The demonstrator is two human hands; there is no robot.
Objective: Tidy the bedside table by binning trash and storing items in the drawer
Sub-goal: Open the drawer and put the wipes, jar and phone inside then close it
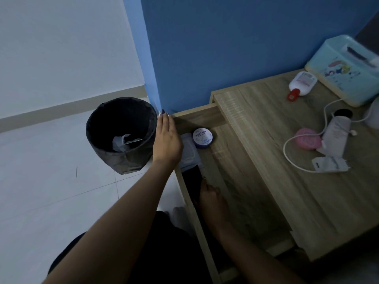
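Reaching out at ten o'clock, the left hand point(167, 140) lies flat with its fingers straight and together, the fingertips touching the far corner of the open drawer point(225, 160). Just beside it, at nine o'clock, a black bin point(102, 128) stands on the white floor with crumpled paper point(122, 142) at its bottom.

The right hand point(211, 199) is down inside the drawer at six o'clock, fingers loosely bent toward a dark flat thing point(191, 181). The light is too dim to tell whether it grips it or only touches it. Past that thing, toward twelve o'clock, a pale soft packet point(189, 152) lies in the drawer, partly under the left hand. A round jar with a blue lid point(203, 138) sits touching the packet's far side.

On the tabletop point(276, 191), at two o'clock, a teal tissue box point(338, 72) stands against the blue wall, with a white bottle with a red cap point(301, 84) lying just beside it. At three o'clock a pink round thing point(308, 138) rests against a white tube with a black cap point(338, 128). A white cable point(287, 144) loops around the pink thing. A crumpled white wrapper point(330, 163) lies near the tube's flat end, toward four o'clock.
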